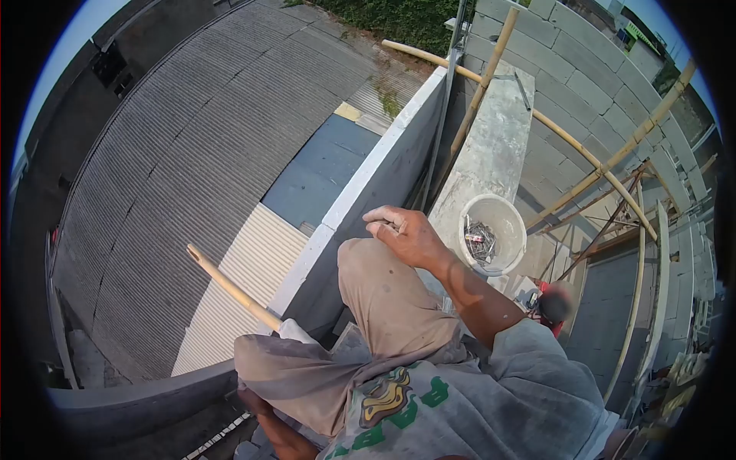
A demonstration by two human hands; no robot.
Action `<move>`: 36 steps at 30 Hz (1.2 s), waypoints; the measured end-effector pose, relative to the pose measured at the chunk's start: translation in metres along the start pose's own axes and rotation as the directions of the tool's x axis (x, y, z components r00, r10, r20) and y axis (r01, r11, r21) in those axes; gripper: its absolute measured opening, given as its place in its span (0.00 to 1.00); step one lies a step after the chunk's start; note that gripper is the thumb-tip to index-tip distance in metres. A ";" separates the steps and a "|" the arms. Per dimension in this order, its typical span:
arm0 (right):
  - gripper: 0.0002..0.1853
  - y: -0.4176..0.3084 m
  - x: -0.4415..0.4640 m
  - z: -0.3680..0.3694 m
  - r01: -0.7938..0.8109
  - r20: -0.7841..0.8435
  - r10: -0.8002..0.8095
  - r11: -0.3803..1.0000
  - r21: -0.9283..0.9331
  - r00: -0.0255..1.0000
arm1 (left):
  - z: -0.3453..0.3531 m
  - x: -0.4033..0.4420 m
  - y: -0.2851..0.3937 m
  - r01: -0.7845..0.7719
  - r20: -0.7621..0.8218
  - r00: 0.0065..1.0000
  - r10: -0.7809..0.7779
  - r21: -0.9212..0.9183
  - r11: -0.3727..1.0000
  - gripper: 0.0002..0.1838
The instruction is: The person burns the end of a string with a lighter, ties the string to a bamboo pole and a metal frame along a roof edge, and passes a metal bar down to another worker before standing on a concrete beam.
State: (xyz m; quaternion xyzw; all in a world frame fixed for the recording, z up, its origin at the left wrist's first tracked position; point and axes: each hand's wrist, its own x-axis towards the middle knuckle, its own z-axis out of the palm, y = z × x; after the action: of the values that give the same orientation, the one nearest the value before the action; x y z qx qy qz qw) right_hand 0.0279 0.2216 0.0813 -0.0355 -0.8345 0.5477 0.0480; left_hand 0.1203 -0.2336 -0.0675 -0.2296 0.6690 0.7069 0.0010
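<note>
Gray corrugated roof (207, 138) at left, then blue-gray panel (318, 172) and cream ribbed sheet (261, 253). Green bush (391, 17) at top. Block wall (590, 77) right, 2 bamboo poles (603, 168) cross in front. Person (553, 304) below, blurred.

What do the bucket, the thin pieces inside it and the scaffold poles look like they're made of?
Bucket: probably plastic, whitish and scuffed, going by its thin, rounded wall and rim.
Thin pieces: likely metal, grey with a slight sheen; perhaps nails, though too small to be sure.
Scaffold poles: most likely bamboo, tan and fairly smooth, since they are round and some curve.
</note>
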 end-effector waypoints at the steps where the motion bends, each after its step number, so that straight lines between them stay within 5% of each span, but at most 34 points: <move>1: 0.14 0.019 -0.004 -0.010 -0.081 -0.071 0.084 0.996 0.040 0.994 | 0.003 0.008 0.001 -0.003 0.031 1.000 0.003 0.000 1.000 0.15; 5: 0.14 0.050 -0.021 -0.026 -0.178 -0.232 0.162 0.983 -0.049 0.959 | 0.006 0.080 -0.035 -0.138 0.186 0.973 0.134 0.006 0.990 0.12; 10: 0.08 0.060 -0.035 0.001 0.060 -0.245 -0.183 0.897 -0.437 0.952 | 0.091 0.114 -0.028 -0.166 0.337 0.914 0.226 -0.197 0.966 0.13; 16: 0.07 0.062 -0.040 0.019 0.016 -0.400 -0.214 0.896 -0.443 0.891 | 0.108 0.137 -0.048 0.009 0.464 0.881 0.096 -0.219 0.976 0.14; 25: 0.07 0.068 -0.017 0.028 0.100 -0.285 -0.260 0.874 -0.475 0.923 | 0.078 0.143 -0.074 0.129 0.454 0.890 -0.040 -0.168 0.977 0.14; 36: 0.06 0.071 -0.023 0.027 0.078 -0.352 -0.247 0.899 -0.432 0.903 | 0.079 0.161 -0.087 0.192 0.490 0.867 -0.087 -0.169 0.967 0.15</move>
State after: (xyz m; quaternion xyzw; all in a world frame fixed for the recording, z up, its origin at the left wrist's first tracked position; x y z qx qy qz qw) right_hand 0.0481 0.2228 0.0040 -0.0842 -0.9026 0.3366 0.2550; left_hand -0.0228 -0.1991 -0.2020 -0.0946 0.5503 0.8068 0.1931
